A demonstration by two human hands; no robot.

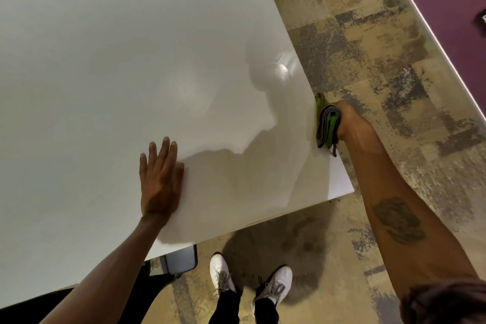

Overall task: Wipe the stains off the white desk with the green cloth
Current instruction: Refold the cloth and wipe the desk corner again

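The white desk [131, 66] fills the left and middle of the head view, its top glossy with no clear stain visible. My left hand [160, 179] lies flat on the desk near its front edge, fingers spread, holding nothing. My right hand [349, 123] is past the desk's right edge, gripping the folded green cloth [327, 123], which shows green and grey layers. The cloth presses against the right edge of the desk, near the front right corner. Most of my right fingers are hidden behind the cloth.
Mottled tan and grey carpet [381, 47] lies to the right and in front. A purple wall [460, 8] runs along the upper right. My white shoes [249, 281] stand below the desk's front edge, beside a grey chair seat [181, 258].
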